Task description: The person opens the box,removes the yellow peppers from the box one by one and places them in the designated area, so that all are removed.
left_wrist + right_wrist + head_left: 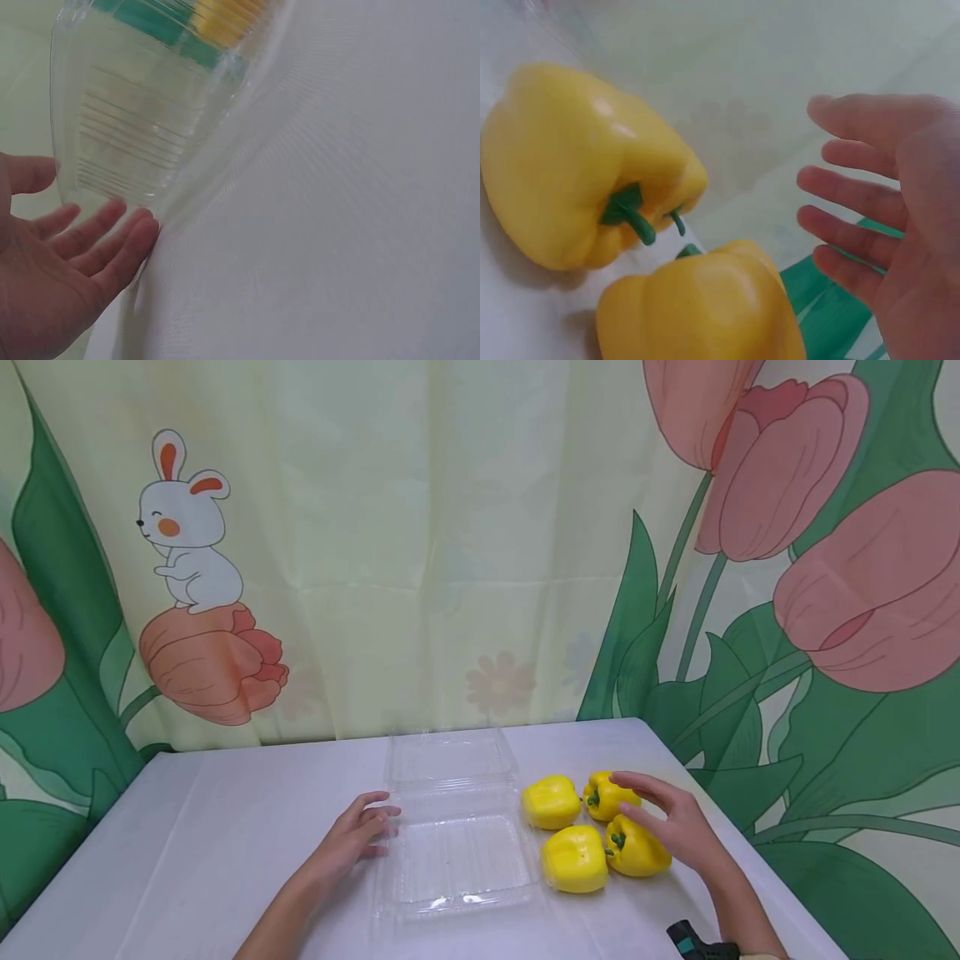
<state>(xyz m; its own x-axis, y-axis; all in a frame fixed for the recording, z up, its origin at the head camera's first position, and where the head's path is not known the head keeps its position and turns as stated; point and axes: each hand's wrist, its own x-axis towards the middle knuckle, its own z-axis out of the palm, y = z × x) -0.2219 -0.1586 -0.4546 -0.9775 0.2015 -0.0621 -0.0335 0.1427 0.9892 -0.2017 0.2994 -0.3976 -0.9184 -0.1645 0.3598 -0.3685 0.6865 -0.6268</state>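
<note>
A clear plastic clamshell box [461, 860] lies spread on the table, its lid [450, 762] folded back toward the curtain. Beside the box's left edge is my left hand [352, 839], fingers loosely bent; in the left wrist view its fingertips [142, 225] overlap the box's side wall [135, 127]. Several yellow bell peppers with green stems sit to the right of the box: one at back left [551, 802], one at front left [574, 860], one at back right [600, 795] and one at front right [637, 852]. My right hand [678, 827] hovers over the right-hand peppers, fingers spread and holding nothing.
A white cloth covers the table [217, 852], whose right edge runs close past the right forearm. Behind it hangs a curtain [360, 552] printed with tulips and a rabbit. A dark band with a device [701, 943] is on the right wrist.
</note>
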